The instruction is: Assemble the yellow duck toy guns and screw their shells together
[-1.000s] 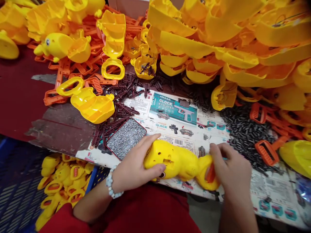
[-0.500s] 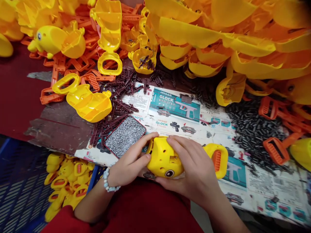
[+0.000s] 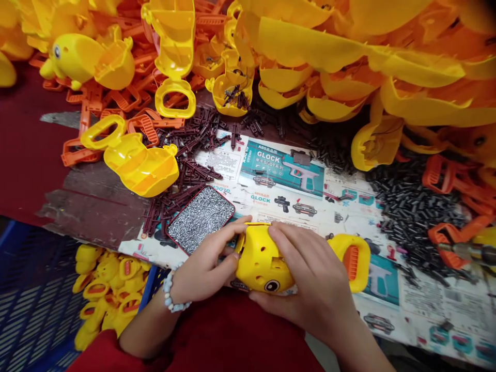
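Between my two hands is a yellow plastic duck toy (image 3: 260,258), its printed eye facing up and screw holes showing in its shell. Fingers of my left hand (image 3: 207,263) press on its left end, where a gap shows along the shell's edge. My right hand (image 3: 313,274) wraps over its right side. Beyond the right hand sticks out the toy's yellow loop handle (image 3: 360,263), with an orange ribbed trigger inside. Just left of the toy lies a red-rimmed tray of small silver screws (image 3: 201,217), close to my left fingers.
Dark red plastic pins (image 3: 194,170) lie behind the tray. An open yellow shell half (image 3: 141,163) sits at left, orange trigger parts (image 3: 143,124) behind it. Black pieces (image 3: 411,212) and stacked yellow shells (image 3: 349,93) are at right. A blue crate (image 3: 34,289) stands lower left with finished-looking ducks (image 3: 108,284).
The toy has moved slightly down in the view, still in both hands. A metal tool tip has come into view at the far right edge.
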Available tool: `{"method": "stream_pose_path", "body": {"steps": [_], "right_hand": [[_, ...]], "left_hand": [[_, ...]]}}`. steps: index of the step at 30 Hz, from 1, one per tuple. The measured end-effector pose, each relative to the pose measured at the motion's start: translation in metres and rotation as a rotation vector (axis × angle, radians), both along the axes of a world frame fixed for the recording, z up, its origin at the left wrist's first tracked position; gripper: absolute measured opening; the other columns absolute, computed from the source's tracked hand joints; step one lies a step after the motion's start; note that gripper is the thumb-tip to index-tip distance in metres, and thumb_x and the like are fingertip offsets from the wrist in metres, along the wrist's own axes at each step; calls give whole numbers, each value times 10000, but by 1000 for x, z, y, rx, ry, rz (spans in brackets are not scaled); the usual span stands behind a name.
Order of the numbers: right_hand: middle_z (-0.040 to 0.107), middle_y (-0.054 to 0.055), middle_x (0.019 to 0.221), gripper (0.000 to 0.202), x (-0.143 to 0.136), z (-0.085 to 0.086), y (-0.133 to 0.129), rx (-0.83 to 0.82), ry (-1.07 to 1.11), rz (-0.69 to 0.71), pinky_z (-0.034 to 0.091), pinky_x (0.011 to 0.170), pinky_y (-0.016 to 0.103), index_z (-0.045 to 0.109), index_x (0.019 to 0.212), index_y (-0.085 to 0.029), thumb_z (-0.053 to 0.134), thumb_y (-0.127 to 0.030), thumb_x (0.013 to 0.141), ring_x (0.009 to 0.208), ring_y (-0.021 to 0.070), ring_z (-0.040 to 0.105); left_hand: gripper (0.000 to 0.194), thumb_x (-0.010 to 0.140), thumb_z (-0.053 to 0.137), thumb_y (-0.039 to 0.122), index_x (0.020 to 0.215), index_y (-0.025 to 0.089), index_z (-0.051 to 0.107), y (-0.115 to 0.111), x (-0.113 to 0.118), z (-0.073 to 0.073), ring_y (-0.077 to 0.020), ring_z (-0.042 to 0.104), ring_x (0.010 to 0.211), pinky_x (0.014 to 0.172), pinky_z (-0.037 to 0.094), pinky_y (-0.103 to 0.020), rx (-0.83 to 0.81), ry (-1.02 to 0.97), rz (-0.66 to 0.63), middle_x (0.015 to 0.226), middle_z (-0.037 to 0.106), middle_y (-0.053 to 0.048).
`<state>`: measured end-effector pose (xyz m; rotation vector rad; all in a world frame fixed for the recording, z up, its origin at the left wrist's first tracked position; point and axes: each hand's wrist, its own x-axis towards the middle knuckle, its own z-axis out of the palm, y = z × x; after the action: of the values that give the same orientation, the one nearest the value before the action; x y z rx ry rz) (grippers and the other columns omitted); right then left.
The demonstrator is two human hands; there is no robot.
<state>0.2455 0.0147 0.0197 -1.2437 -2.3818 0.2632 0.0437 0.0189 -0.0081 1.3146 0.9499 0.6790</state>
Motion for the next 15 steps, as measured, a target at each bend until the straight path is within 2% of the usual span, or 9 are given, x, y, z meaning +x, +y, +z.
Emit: {"method": "stream_pose_path", "body": {"steps": [6,9,12,15], "right_hand": [[479,158,1200,548,-1,-1,-2,11,-15,-8,380,872,443,444,1228,-63,401,-533,950,1036,317,493],[491,161,1181,551,-1,-1,0,15,-9,1,383,861,437,447,1217,-64,406,-543,947,1018,313,502],[494,155,1178,554,-1,-1,2,4,-2,4,384,856,419,450,1209,-65,395,-554,955,1014,301,506],[487,147,1194,554,0,-3,3,-2,15,21,382,870,419,444,1219,-70,408,-556,956,1031,297,502]], "left_hand": [[528,816,422,59,1308,238,356,-1,2,2,-273,400,1318,1064,402,-442,-24,-63,27,1451,375,-89],[529,833,404,62,1333,224,338,0,3,2,-259,384,1326,1088,362,-431,0,-33,8,1422,406,-93],[487,878,393,132,1354,200,320,1,3,4,-258,366,1334,1099,333,-431,31,-4,-20,1419,403,-111],[469,908,396,244,1363,171,308,3,3,6,-268,393,1308,1069,360,-428,34,30,-34,1418,396,-143]]}}
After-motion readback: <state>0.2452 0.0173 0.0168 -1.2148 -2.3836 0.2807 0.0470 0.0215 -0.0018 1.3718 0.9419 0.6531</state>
